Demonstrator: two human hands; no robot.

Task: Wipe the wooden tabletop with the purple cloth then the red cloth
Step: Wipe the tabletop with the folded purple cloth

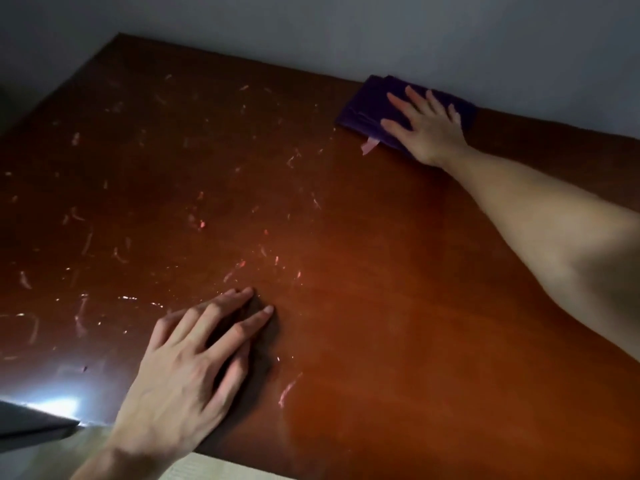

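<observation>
The reddish-brown wooden tabletop (363, 278) fills the view. A folded purple cloth (367, 109) lies at its far right edge against the wall. My right hand (426, 126) presses flat on the cloth with fingers spread, arm stretched across the table. A small pink tag sticks out from under the cloth's near edge. My left hand (194, 358) rests palm-down on the bare wood near the front edge, holding nothing. Pale smears and streaks cover the left half of the tabletop; the right half looks smoother. No red cloth is in view.
A grey-white wall (381, 29) runs along the table's far edge. A bright glare spot (59, 405) sits at the front left corner, beside a dark grey surface. Light-coloured flooring (207, 469) shows below the front edge.
</observation>
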